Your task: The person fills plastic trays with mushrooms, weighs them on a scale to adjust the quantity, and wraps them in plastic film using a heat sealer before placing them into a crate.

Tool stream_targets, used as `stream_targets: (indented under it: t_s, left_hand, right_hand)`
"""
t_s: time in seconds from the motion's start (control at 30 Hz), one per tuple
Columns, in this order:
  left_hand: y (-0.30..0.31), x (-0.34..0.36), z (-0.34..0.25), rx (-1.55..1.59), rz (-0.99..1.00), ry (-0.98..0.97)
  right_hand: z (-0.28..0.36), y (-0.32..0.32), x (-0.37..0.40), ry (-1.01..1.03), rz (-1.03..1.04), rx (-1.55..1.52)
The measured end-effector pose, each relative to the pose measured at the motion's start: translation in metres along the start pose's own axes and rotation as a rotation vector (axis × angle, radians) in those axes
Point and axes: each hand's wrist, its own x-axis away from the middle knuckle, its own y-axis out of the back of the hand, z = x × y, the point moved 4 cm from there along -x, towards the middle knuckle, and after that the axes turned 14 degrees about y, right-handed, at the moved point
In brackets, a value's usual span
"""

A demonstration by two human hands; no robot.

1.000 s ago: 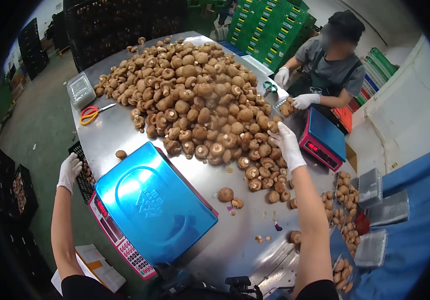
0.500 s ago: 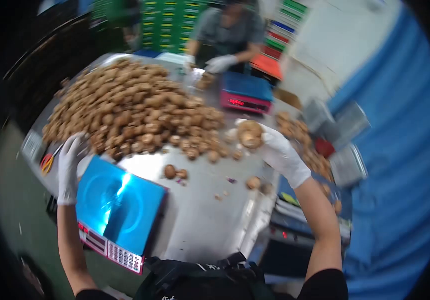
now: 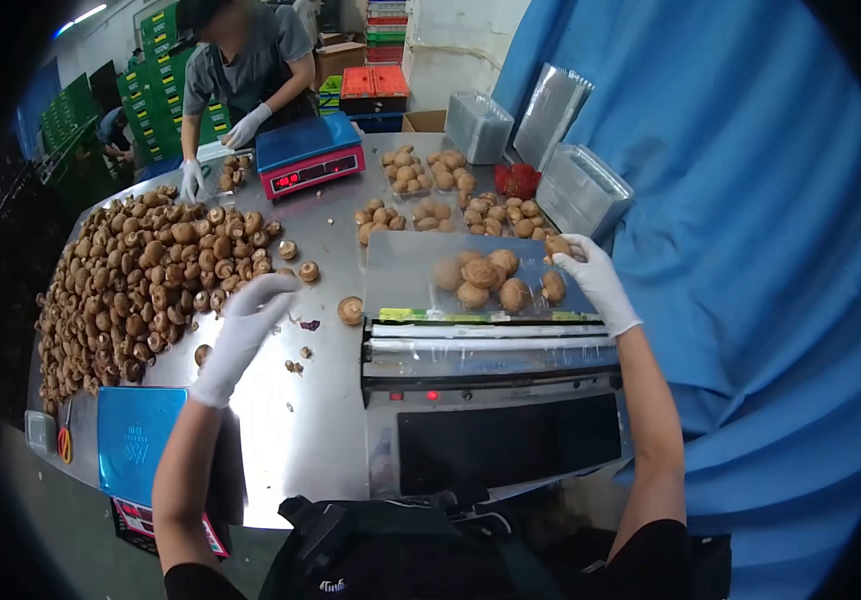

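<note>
My left hand (image 3: pixel 251 335), in a white glove, is held over the steel table (image 3: pixel 301 440) between the mushroom pile (image 3: pixel 121 290) and the wrapping machine (image 3: pixel 491 372). Its fingers are stretched out, a little blurred, with nothing in them. At the machine's right side my gloved right hand (image 3: pixel 599 288) has thumb and fingers around a brown mushroom (image 3: pixel 557 246). Several mushrooms (image 3: pixel 481 272) lie grouped on the machine's flat top, just left of that hand. A single mushroom (image 3: pixel 351 311) rests on the table by the machine's left edge.
A blue-topped scale (image 3: pixel 141 440) stands front left, another scale (image 3: pixel 311 158) at the back. Filled clear trays (image 3: pixel 406 172) sit behind the machine; stacked empty trays (image 3: pixel 586 190) stand by the blue curtain (image 3: pixel 771 300). A co-worker (image 3: pixel 251 75) handles mushrooms across the table.
The view has swung right, bringing the wrapping machine to the centre. My right hand has moved from the pile side to the machine; my left has left the scale's edge.
</note>
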Motion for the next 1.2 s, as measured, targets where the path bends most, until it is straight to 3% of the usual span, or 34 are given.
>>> stream_targets:
  t_s: [0.07, 0.13, 0.2, 0.37, 0.53, 0.67, 0.77, 0.9, 0.97, 1.0, 1.07, 1.13, 1.2]
  left_hand:
    - [-0.053, -0.022, -0.015, -0.048, 0.044, 0.039]
    - [-0.099, -0.048, -0.016, -0.099, 0.063, -0.047]
    - [-0.133, -0.062, -0.029, -0.370, -0.007, -0.279]
    - [-0.188, -0.088, -0.035, -0.622, -0.049, -0.397]
    - [-0.207, -0.088, -0.032, -0.794, 0.054, -0.419]
    - [-0.203, -0.087, -0.030, -0.762, 0.063, -0.457]
    - [-0.204, -0.087, -0.028, -0.771, 0.064, -0.463]
    - [-0.204, -0.088, -0.028, -0.788, 0.044, -0.487]
    - [-0.197, -0.090, -0.032, -0.642, 0.069, -0.474]
    - [-0.193, -0.089, -0.034, -0.640, 0.065, -0.472]
    - [-0.174, -0.087, -0.037, -0.501, -0.090, -0.461]
    - [-0.155, -0.090, -0.028, -0.372, -0.222, -0.307]
    - [-0.144, -0.099, -0.017, -0.497, -0.157, 0.108]
  right_hand:
    - [-0.018, 0.000, -0.007, 0.034, 0.002, 0.233]
    - [-0.025, -0.007, -0.010, 0.036, 0.057, 0.338]
    - [-0.026, -0.015, -0.013, 0.018, 0.154, 0.514]
    - [-0.025, -0.028, -0.014, 0.098, 0.187, 0.664]
    - [-0.026, -0.033, -0.009, 0.171, 0.075, 0.624]
    - [-0.026, -0.039, -0.001, 0.159, 0.005, 0.695]
    - [-0.028, -0.045, 0.007, 0.264, 0.043, 0.814]
    - [-0.029, -0.037, 0.011, 0.250, 0.133, 0.821]
    - [-0.034, -0.028, 0.009, 0.295, 0.072, 0.545]
    - [-0.039, -0.022, 0.007, 0.298, 0.076, 0.545]
    - [-0.054, 0.001, 0.005, 0.220, -0.099, 0.338]
    - [-0.057, 0.020, 0.007, 0.089, -0.128, 0.333]
    - [-0.073, 0.029, 0.007, 0.098, -0.103, 0.425]
